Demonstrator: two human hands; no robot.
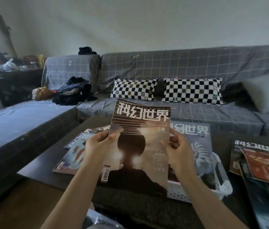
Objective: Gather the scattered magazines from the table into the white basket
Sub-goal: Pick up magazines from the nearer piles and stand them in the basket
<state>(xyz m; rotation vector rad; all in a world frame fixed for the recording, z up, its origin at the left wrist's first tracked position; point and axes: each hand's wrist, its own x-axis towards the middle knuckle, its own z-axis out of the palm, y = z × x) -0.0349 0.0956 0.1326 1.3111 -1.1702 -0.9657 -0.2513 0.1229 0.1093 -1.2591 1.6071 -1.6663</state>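
I hold a brown magazine (137, 151) with a dark sphere on its cover upright above the dark table (44, 169). My left hand (97, 146) grips its left edge, thumb on the cover. My right hand (178, 149) grips its right edge. Behind it, a grey magazine (196, 139) lies in the white basket (219, 184), which stands right of centre on the table. Several magazines (74, 154) lie overlapped on the table's left. More magazines (262, 162) are stacked at the right.
A grey checked sofa (163, 66) runs behind the table and bends along the left. Two black-and-white checkered cushions (133, 90) and a pile of dark clothes (74, 91) lie on it. Wooden floor (23, 204) shows at the lower left.
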